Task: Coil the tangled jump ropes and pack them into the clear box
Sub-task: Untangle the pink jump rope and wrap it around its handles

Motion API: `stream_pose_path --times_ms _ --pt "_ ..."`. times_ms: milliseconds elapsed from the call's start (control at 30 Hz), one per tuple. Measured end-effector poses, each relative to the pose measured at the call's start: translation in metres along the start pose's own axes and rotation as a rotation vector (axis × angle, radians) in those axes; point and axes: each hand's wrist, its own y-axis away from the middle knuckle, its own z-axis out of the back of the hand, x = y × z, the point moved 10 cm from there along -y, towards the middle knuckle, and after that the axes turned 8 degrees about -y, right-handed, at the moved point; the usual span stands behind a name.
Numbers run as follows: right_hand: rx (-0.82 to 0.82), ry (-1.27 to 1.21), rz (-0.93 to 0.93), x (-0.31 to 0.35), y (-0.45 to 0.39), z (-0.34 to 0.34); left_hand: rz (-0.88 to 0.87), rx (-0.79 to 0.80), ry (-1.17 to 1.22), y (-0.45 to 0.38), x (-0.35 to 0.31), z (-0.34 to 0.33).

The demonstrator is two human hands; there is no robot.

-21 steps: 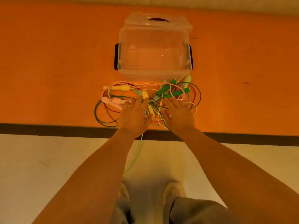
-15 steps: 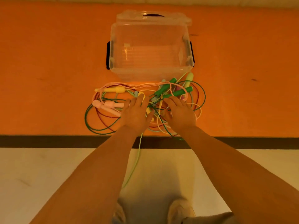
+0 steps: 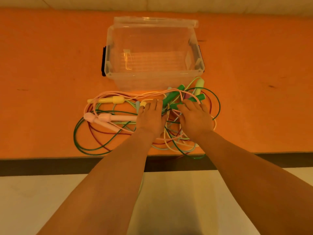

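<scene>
1. Head view, the things of the task: the jump ropes (image 3: 128, 122) lie in one tangled heap on the orange table (image 3: 42, 73), just in front of the clear box (image 3: 152, 78). The box is open and looks empty; its lid (image 3: 155, 22) stands behind it. No rope is coiled and none is inside the box.

2. Head view, the handles: a yellow handle (image 3: 116, 100) and two pink handles (image 3: 110, 118) lie on the left of the heap. The green handles (image 3: 176, 95) and a pale green handle (image 3: 199, 83) lie on the right, close to the front wall of the box. Some loops hang over the near edge of the table.

3. Head view, the hands: the left hand (image 3: 150, 118) and the right hand (image 3: 194, 118) both rest on the middle of the heap, palms down, fingers rather straight. The fingertips reach among the cords near the green handles. I cannot tell if a finger already hooks a cord, but neither hand seems to hold anything firmly.

4. The step, as I judge it: this is the very beginning, searching the tangle for one rope to separate.

5. The next move probably calls for taking one handle, following its cord, and pulling slowly so the other ropes do not tighten into knots.
</scene>
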Motion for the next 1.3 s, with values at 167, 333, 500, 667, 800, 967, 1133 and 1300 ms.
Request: stream_pose_path --times_ms 167,333,500,667,800,967,1133,1300 --pt "0.09 0.13 -0.059 -0.015 0.006 -0.002 -0.007 0.054 0.036 -0.006 -0.004 -0.019" --pt "0.169 0.174 -0.107 -0.033 0.013 -0.004 0.036 0.089 0.132 -0.016 -0.005 -0.031" --pt "0.16 0.166 -0.069 -0.027 0.014 -0.017 0.023 0.024 0.092 -0.019 -0.008 -0.027" --pt "0.144 0.125 -0.147 -0.022 0.009 -0.02 0.014 0.018 0.09 -0.02 -0.007 -0.027" --pt "0.158 0.108 -0.186 -0.02 0.008 -0.016 0.007 0.022 0.069 -0.016 -0.002 -0.022" --pt "-0.041 -0.136 -0.098 -0.01 0.006 0.013 -0.023 -0.008 0.035 -0.01 0.003 -0.008" --pt "-0.167 -0.305 0.002 0.0 0.007 0.045 -0.026 -0.023 0.1 -0.007 0.011 0.01" --pt "-0.185 -0.463 0.09 0.013 0.011 0.068 -0.153 -0.015 0.168 0.002 0.002 0.03"
